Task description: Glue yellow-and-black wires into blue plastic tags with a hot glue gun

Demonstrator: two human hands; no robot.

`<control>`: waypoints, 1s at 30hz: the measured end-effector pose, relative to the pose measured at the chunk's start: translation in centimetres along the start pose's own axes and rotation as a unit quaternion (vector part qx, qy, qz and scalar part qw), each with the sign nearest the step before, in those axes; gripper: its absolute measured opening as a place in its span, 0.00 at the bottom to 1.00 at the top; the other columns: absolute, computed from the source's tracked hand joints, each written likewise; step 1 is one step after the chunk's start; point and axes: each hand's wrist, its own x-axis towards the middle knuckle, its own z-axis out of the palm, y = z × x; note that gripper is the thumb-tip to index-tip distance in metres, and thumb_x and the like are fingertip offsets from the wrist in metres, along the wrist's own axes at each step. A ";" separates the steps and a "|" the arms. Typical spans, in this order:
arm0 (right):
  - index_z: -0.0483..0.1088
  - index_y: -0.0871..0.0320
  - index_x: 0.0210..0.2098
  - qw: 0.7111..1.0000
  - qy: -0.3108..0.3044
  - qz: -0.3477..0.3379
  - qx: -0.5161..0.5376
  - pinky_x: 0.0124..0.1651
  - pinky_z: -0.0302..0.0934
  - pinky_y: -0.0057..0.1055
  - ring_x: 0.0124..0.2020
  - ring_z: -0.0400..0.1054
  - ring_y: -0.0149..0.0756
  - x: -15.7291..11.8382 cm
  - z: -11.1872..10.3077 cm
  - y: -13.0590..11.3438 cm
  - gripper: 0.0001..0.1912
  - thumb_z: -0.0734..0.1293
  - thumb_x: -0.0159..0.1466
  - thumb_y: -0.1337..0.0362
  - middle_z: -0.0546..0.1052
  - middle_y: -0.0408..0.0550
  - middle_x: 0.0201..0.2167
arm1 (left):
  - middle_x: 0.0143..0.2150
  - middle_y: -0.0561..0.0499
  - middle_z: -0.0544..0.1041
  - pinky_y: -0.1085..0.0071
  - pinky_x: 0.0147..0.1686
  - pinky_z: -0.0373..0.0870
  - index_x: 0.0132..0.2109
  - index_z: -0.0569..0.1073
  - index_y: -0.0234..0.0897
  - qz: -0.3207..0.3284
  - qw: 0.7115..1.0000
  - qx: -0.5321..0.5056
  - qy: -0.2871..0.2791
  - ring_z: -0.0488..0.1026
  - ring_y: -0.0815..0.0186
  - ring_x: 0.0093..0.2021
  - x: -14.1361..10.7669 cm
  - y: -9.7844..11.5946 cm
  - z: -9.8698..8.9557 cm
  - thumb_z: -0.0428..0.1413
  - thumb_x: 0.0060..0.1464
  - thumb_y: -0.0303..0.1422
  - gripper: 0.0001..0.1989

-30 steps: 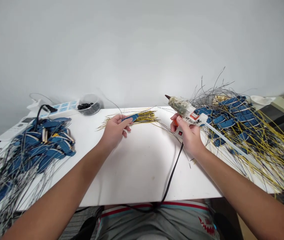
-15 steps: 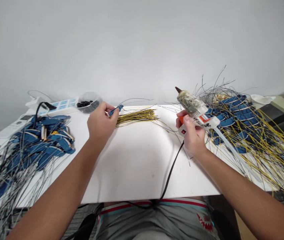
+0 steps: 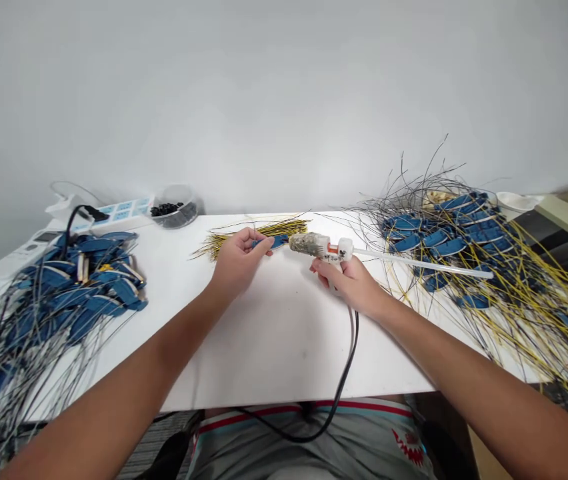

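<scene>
Hands (image 3: 239, 261) (image 3: 347, 283) hold glue gun (image 3: 314, 245), apparently blue connector (image 3: 275, 241).

no legible text: black handwritten marks on glue gun (image 3: 335, 254), blue labels on power strip (image 3: 123, 209) too small to read.

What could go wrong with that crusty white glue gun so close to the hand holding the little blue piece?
The crusty white hot glue gun in the right hand points its tip at the small blue plastic piece held by the left hand. If it's hot, glue might touch skin. Its black power cord droops over the edge of the white table and might snag and tug the gun.
</scene>
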 end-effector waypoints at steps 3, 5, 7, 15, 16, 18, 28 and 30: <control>0.71 0.57 0.35 1.000 0.010 0.015 -0.007 0.33 0.55 0.31 0.28 0.63 0.33 0.2 -0.2 0.6 0.24 0.66 0.70 0.42 0.71 0.41 0.26 | 0.30 0.50 0.80 0.77 0.23 0.56 0.38 0.71 0.36 -0.009 0.998 -0.055 -0.025 0.63 0.76 0.22 0.3 -0.9 0.3 0.67 0.49 0.47 0.21; 0.71 0.57 0.34 1.000 0.011 0.020 -0.007 0.32 0.54 0.31 0.27 0.62 0.33 0.3 -0.3 0.7 0.25 0.65 0.70 0.41 0.71 0.41 0.25 | 0.31 0.49 0.81 0.77 0.23 0.57 0.38 0.71 0.36 -0.005 0.998 -0.062 -0.028 0.65 0.76 0.22 0.5 -1.4 0.3 0.67 0.49 0.48 0.21; 0.72 0.57 0.35 1.000 0.016 0.019 -0.007 0.32 0.53 0.31 0.28 0.62 0.33 0.4 -0.2 0.9 0.25 0.65 0.70 0.41 0.71 0.42 0.26 | 0.32 0.49 0.82 0.77 0.23 0.58 0.38 0.71 0.36 -0.004 0.998 -0.060 -0.029 0.65 0.76 0.23 0.5 -1.7 0.3 0.68 0.49 0.48 0.22; 0.76 0.60 0.39 0.996 0.069 0.013 0.051 0.31 0.53 0.31 0.29 0.64 0.33 0.4 -0.2 0.3 0.26 0.66 0.69 0.41 0.76 0.46 0.30 | 0.32 0.49 0.82 0.77 0.24 0.58 0.39 0.72 0.36 -0.012 0.997 -0.062 -0.044 0.65 0.76 0.23 0.5 -1.7 0.2 0.67 0.50 0.48 0.22; 0.75 0.60 0.39 0.996 0.072 0.011 0.061 0.30 0.54 0.31 0.29 0.65 0.34 0.4 -0.3 0.1 0.26 0.66 0.69 0.40 0.76 0.47 0.29 | 0.31 0.49 0.81 0.77 0.24 0.58 0.39 0.72 0.37 -0.012 0.997 -0.063 -0.045 0.65 0.76 0.23 0.5 -1.8 0.2 0.68 0.50 0.48 0.22; 0.75 0.60 0.39 0.994 0.072 0.012 0.078 0.30 0.55 0.31 0.28 0.66 0.34 0.5 -0.4 -0.4 0.27 0.66 0.69 0.40 0.77 0.48 0.27 | 0.30 0.50 0.81 0.77 0.24 0.58 0.39 0.72 0.37 -0.009 0.997 -0.063 -0.043 0.65 0.76 0.23 0.5 -1.8 0.3 0.68 0.50 0.48 0.21; 0.80 0.53 0.50 0.994 0.030 0.029 0.102 0.51 0.66 0.38 0.62 0.71 0.49 0.1 -0.2 -1.1 0.26 0.65 0.70 0.39 0.79 0.51 0.59 | 0.31 0.51 0.79 0.79 0.28 0.63 0.39 0.73 0.36 0.074 0.997 0.022 0.010 0.73 0.73 0.29 -0.7 -0.4 0.1 0.65 0.53 0.47 0.19; 0.79 0.51 0.51 0.994 0.031 0.013 0.108 0.56 0.65 0.40 0.64 0.69 0.49 0.0 -0.2 -0.8 0.25 0.65 0.71 0.40 0.77 0.49 0.61 | 0.32 0.52 0.79 0.80 0.26 0.60 0.38 0.73 0.36 0.103 0.994 0.043 0.018 0.72 0.74 0.27 -1.0 -0.1 0.1 0.65 0.54 0.47 0.18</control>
